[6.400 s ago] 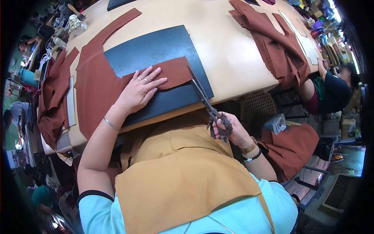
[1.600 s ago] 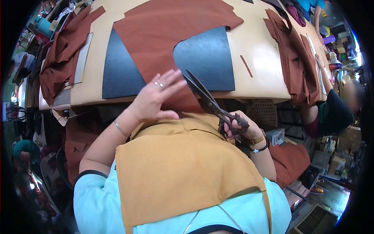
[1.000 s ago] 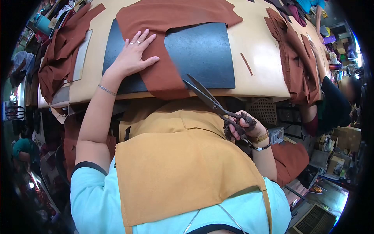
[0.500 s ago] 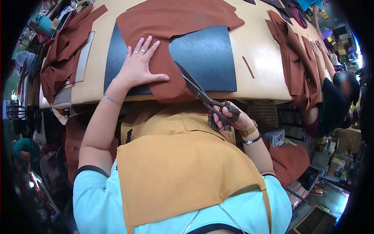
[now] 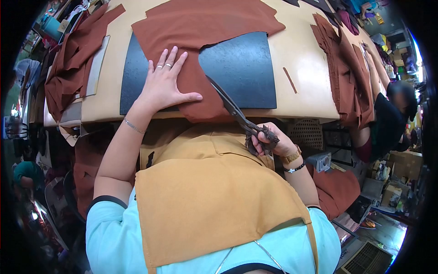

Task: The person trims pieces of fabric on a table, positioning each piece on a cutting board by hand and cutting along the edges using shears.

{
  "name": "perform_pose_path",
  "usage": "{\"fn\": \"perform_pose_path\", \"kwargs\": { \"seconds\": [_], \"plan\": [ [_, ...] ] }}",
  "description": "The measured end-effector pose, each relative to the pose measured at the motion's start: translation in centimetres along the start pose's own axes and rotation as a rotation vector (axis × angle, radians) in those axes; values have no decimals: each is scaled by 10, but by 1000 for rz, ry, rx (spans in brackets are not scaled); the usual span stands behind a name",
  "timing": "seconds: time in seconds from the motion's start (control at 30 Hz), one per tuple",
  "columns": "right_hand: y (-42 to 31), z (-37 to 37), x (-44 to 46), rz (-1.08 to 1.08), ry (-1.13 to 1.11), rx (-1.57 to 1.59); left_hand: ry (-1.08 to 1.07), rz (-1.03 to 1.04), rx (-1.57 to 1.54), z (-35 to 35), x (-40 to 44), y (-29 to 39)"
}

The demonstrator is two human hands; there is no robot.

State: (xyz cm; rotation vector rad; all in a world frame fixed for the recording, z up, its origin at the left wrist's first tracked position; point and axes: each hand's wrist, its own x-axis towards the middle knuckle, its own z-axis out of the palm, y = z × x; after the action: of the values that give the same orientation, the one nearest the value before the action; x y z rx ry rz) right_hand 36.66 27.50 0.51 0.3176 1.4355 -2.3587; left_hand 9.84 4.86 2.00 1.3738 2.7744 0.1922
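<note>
A reddish-brown leather sheet [image 5: 205, 27] lies over a black cutting board [image 5: 239, 68], with a narrower flap hanging past the table's front edge. My left hand [image 5: 166, 86] rests flat on it, fingers spread and thumb pointing right. In my right hand [image 5: 273, 139] are large dark scissors [image 5: 235, 112], their handles wrapped in brown material. The blades point up and left along the right edge of the flap and look nearly closed. Part of the lower blade is hidden by the leather.
Folded reddish-brown leather [image 5: 75, 64] lies at the table's left end, and another stack [image 5: 342, 73] on the right. A thin leather strip [image 5: 289, 80] sits right of the board. Beyond the right stack, another person [image 5: 388, 114] has their arms on the table [image 5: 305, 45].
The scissor blades have come closer together along the leather's edge. My left hand has shifted slightly down and right, and the leather has moved a little with it.
</note>
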Motion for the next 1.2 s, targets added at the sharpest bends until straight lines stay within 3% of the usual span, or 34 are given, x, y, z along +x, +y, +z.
{"fn": "perform_pose_path", "kwargs": {
  "seconds": [0.43,0.53,0.93,1.1,1.2],
  "plan": [
    [-3,7,-4,60,108,-73,-32,1,-21,-2,-10,16],
    [-2,2,-5,31,29,-76,-21,6,-26,-3,-11,20],
    [2,7,0,-3,58,4,-65,22,-19,-7,-12,36],
    [1,6,-4,18,76,-54,47,119,-96,-2,13,7],
    [0,3,1,29,68,-47,2,134,-27,-1,25,-5]
  ]
}}
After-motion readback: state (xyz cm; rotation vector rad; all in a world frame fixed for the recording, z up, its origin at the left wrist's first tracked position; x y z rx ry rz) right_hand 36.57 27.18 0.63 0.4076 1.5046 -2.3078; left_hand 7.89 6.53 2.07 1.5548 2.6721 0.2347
